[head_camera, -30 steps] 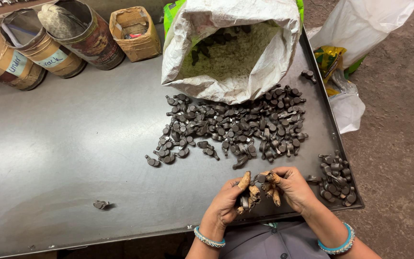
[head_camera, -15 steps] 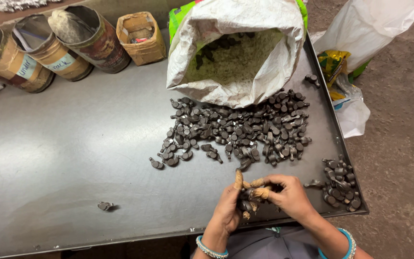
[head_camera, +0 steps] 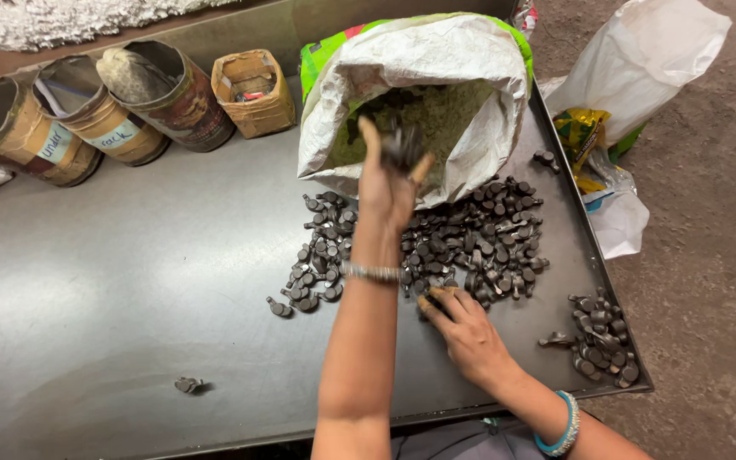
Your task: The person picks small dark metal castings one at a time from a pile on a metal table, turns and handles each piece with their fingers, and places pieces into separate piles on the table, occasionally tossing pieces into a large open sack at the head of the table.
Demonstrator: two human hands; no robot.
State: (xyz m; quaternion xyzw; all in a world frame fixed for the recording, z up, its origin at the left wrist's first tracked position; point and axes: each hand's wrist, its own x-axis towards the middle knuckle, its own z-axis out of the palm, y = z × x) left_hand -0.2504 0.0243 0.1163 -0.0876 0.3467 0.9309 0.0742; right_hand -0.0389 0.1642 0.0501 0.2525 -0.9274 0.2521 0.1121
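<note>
2 hands (head_camera: 389, 192) (head_camera: 462, 328); left lifts dark parts (head_camera: 402, 145) sackward (head_camera: 470, 77).

Tray (head_camera: 129, 341): smooth, dull-sheened grey metal
Small parts (head_camera: 479, 238): dark, matt metal
Sack (head_camera: 479, 85): woven white plastic
Tins (head_camera: 172, 94): rusted, paper-wrapped

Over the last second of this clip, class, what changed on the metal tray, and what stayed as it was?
The left hand left the tray's near edge and reached to the mouth of the white sack, carrying dark metal pieces. The right hand moved onto the large pile. The tins, the small side pile and the lone piece stayed put.
</note>
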